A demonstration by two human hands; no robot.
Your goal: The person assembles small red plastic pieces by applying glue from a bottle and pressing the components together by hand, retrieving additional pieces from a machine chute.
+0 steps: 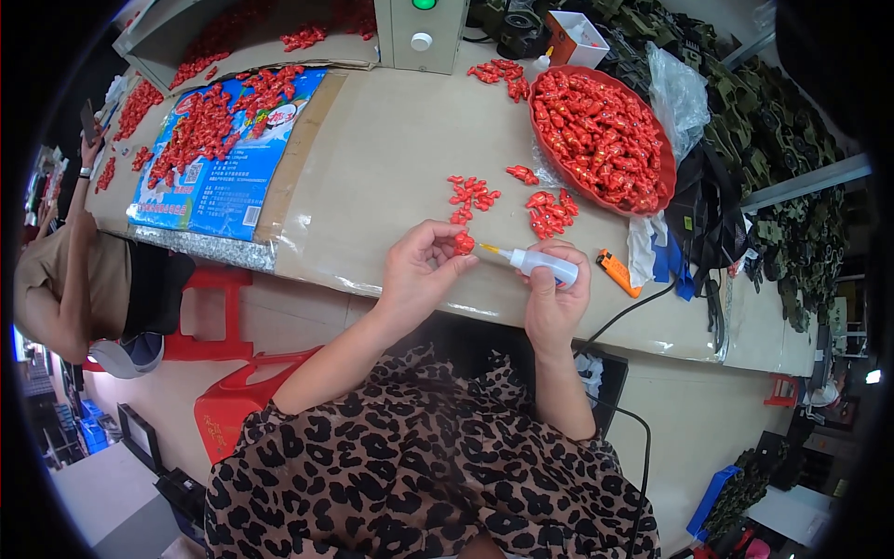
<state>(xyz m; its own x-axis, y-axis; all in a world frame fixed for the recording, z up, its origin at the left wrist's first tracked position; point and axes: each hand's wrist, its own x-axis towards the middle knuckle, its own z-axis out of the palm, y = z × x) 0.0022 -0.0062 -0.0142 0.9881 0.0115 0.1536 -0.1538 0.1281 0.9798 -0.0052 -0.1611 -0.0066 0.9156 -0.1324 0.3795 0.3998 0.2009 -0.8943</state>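
Over the table's near edge, my left hand (416, 275) pinches a small red figurine (463, 243) between thumb and fingertips. My right hand (556, 303) is wrapped round a small white squeeze bottle (551, 267). Its thin yellowish nozzle (492, 249) points left, with the tip close to the figurine; whether they touch I cannot tell. Just beyond my hands lie two loose groups of red figurines, one on the left (472, 195) and one on the right (551, 214). A red scalloped bowl (667, 186) heaped with similar pieces stands behind them to the right.
An orange-handled cutter (618, 273) lies right of my right hand, near a black cable (631, 309). More figurines cover a blue printed sheet (237, 177) at the left. A grey machine (421, 37) stands at the back. Another person (70, 270) sits far left, beside a red stool (216, 312).
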